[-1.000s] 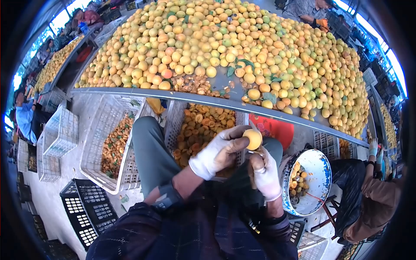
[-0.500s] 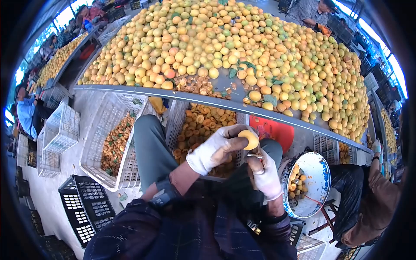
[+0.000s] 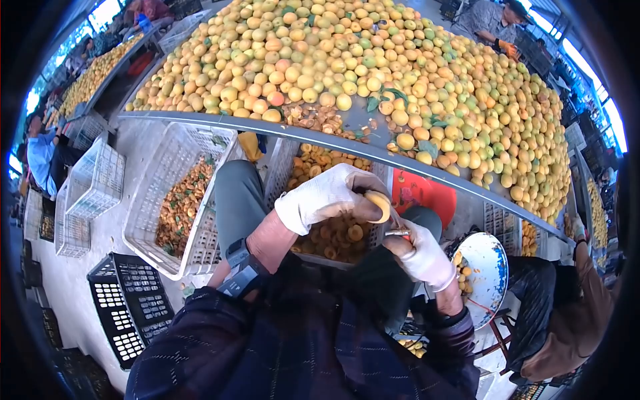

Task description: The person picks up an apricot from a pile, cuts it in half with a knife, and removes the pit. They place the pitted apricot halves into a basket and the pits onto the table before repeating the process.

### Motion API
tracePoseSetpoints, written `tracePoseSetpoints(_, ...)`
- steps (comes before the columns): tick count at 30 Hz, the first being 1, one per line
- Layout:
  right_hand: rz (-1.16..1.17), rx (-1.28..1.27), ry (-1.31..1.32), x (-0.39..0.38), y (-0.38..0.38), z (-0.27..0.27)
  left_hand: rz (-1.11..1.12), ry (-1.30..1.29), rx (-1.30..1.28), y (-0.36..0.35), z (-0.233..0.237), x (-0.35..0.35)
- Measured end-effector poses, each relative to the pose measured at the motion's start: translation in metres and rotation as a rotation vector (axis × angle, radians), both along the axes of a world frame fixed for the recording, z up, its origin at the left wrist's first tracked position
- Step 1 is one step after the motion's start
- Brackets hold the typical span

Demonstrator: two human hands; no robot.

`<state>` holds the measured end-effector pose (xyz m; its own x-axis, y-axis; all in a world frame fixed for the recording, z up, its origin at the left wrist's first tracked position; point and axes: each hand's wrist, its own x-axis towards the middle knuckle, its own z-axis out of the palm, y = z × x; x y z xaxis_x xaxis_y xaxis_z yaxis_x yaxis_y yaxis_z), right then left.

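Note:
My left hand (image 3: pixel 337 197), in a white glove with stained fingertips, grips a yellow apricot (image 3: pixel 380 207) between thumb and fingers; its edge faces me and it looks cut. Just to the right and lower, my gloved right hand (image 3: pixel 421 252) is closed on a small metal-tipped tool (image 3: pixel 398 233), perhaps a short knife; most of it is hidden by the fingers. The tool and the apricot are apart. Below both hands, between my knees, stands a plastic crate (image 3: pixel 279 163) holding many apricot halves (image 3: pixel 355 232).
A metal-edged table (image 3: pixel 287 131) heaped with whole apricots (image 3: pixel 400 73) spans the front. At left stand a white crate (image 3: pixel 143 227) of scraps and a black crate (image 3: pixel 133 300). On the right are a red container (image 3: pixel 433 200), a chipped white basin (image 3: pixel 490 267) and a seated co-worker (image 3: pixel 573 313).
My hands have moved apart slightly, the left turning the apricot edge-on and the right shifting right and down with the tool. The view has tilted a little.

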<state>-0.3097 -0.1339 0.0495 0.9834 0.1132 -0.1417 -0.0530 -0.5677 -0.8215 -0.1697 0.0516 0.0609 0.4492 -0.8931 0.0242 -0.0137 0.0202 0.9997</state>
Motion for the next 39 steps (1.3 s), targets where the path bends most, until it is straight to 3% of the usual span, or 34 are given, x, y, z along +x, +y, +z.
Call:
tracePoseSetpoints(2,-0.201,0.328,0.054,0.001,0.016,-0.009,0.041,0.086,-0.078,0.000,-0.012,0.003)
tracePoseSetpoints(3,-0.201,0.325,0.051,0.002,0.017,-0.009,0.034,0.058,-0.126,0.002,-0.016,0.004)
tracePoseSetpoints(5,-0.156,0.083,0.006,0.001,0.019,-0.009,0.023,0.042,-0.169,0.007,-0.022,0.006)
tracePoseSetpoints(6,-0.107,-0.017,0.025,0.001,0.014,-0.008,-0.009,-0.010,-0.006,0.009,-0.011,0.006)
tracePoseSetpoints(7,-0.108,-0.019,0.032,0.001,0.011,-0.005,-0.041,-0.064,0.156,0.011,-0.005,0.006)
tracePoseSetpoints(9,0.002,-0.033,0.120,0.003,0.004,0.002,-0.073,-0.074,0.154,0.009,-0.015,0.008)
tracePoseSetpoints(11,0.049,-0.079,0.047,0.002,-0.005,-0.002,-0.072,0.051,0.086,0.009,-0.024,0.001)
tracePoseSetpoints(12,-0.054,0.079,0.212,0.002,-0.009,-0.002,-0.083,0.055,0.028,0.012,-0.019,-0.003)
tracePoseSetpoints(13,-0.158,0.239,0.375,0.001,-0.013,-0.001,-0.041,0.245,-0.043,0.007,-0.032,-0.006)
tracePoseSetpoints(14,-0.297,0.524,0.267,-0.002,-0.021,-0.002,0.020,0.463,-0.106,0.009,-0.042,-0.012)
tracePoseSetpoints(15,-0.297,0.518,0.268,0.002,-0.019,0.000,0.080,0.685,-0.169,0.009,-0.041,-0.019)
tracePoseSetpoints(17,-0.389,1.169,-0.455,0.015,-0.003,0.002,0.041,0.767,-0.180,0.005,-0.041,-0.026)
tracePoseSetpoints(20,-0.582,1.188,-0.648,0.034,0.022,0.048,-0.011,0.943,-0.229,-0.013,-0.058,-0.035)
tracePoseSetpoints(21,-0.714,0.959,-0.747,0.041,0.029,0.050,-0.014,1.041,-0.283,-0.019,-0.064,-0.037)
tracePoseSetpoints(23,-0.771,0.881,-0.775,0.049,0.035,0.046,-0.023,1.018,-0.261,-0.025,-0.060,-0.044)
tracePoseSetpoints(29,-0.739,0.982,-0.760,0.051,0.039,0.026,0.054,1.166,-0.269,-0.026,-0.058,-0.050)
tracePoseSetpoints(31,-0.822,0.902,-0.776,0.055,0.035,0.016,0.103,1.224,-0.276,-0.031,-0.059,-0.057)
tracePoseSetpoints(35,-0.767,0.818,-0.722,0.054,0.040,0.015,0.259,1.362,-0.290,-0.039,-0.054,-0.064)
tracePoseSetpoints(37,-0.512,1.234,-0.589,0.059,0.028,0.012,0.257,1.276,-0.258,-0.034,-0.047,-0.060)
tracePoseSetpoints(38,-0.603,1.407,-0.515,0.059,0.025,0.013,0.249,1.190,-0.218,-0.032,-0.045,-0.058)
tracePoseSetpoints(39,-0.608,1.406,-0.513,0.060,0.023,0.010,0.248,1.195,-0.215,-0.031,-0.048,-0.059)
